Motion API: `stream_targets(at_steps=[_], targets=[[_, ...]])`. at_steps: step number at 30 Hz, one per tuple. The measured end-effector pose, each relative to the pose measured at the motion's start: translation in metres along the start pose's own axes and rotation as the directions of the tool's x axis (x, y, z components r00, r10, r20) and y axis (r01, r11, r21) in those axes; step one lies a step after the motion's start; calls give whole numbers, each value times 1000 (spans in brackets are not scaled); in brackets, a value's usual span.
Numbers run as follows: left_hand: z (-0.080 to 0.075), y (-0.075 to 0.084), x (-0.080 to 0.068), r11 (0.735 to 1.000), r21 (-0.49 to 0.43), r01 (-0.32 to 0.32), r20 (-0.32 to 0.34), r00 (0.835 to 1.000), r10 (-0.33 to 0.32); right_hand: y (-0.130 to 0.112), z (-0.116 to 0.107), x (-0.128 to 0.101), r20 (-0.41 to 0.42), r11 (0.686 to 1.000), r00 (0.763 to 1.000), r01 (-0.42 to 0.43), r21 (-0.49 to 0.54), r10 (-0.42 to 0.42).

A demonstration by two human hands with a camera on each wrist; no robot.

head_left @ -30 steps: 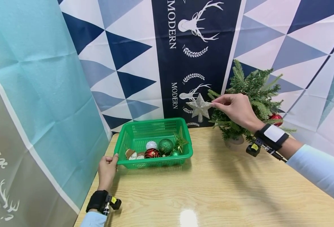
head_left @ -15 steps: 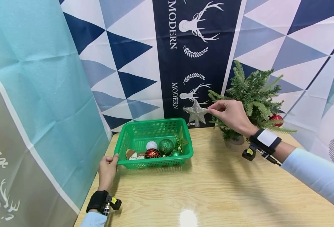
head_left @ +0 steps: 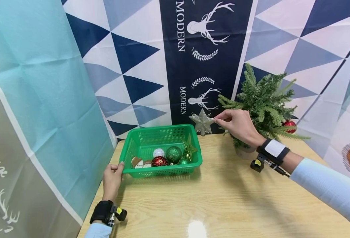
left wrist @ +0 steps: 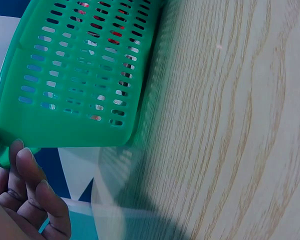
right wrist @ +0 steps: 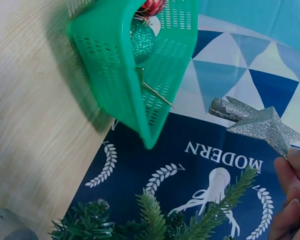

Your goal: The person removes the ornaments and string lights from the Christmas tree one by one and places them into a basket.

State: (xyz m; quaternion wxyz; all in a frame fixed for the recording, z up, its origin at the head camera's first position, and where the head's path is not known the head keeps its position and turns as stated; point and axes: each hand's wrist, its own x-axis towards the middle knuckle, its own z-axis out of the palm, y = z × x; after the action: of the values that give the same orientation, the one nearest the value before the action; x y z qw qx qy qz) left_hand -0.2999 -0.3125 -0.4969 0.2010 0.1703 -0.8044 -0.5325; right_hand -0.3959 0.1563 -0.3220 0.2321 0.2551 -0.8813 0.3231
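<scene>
My right hand [head_left: 237, 126] pinches one point of a silver glitter star tree topper [head_left: 203, 121] between thumb and fingers. The star is held in the air between the basket and the small tree; its short tube base points down in the head view. In the right wrist view the star [right wrist: 262, 127] shows its raised glittery face. My left hand [head_left: 112, 180] grips the near left corner of a green plastic basket [head_left: 163, 171], thumb over the rim. Inside lie a green glitter ball [head_left: 174, 154], a red ball [head_left: 159, 161], a white ball [head_left: 158, 152] and a gold-green star [head_left: 189, 148].
A small artificial Christmas tree [head_left: 264, 102] in a pot stands at the back right, with a red ball [head_left: 289, 126] hanging on it. The wooden table [head_left: 222, 198] runs up to a patterned cloth backdrop [head_left: 145, 53]. A teal cloth [head_left: 44, 72] hangs along the left.
My right hand has moved left and down with the silver star, away from the tree and closer to the basket. The left hand keeps its grip on the basket corner.
</scene>
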Motion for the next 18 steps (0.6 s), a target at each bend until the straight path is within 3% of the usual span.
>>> stream_targets(at_steps=[18], targets=[[0, -1, 3, 1000, -1, 1, -3, 1000, -1, -3, 17, -4, 42, 999, 999, -35, 29, 34]])
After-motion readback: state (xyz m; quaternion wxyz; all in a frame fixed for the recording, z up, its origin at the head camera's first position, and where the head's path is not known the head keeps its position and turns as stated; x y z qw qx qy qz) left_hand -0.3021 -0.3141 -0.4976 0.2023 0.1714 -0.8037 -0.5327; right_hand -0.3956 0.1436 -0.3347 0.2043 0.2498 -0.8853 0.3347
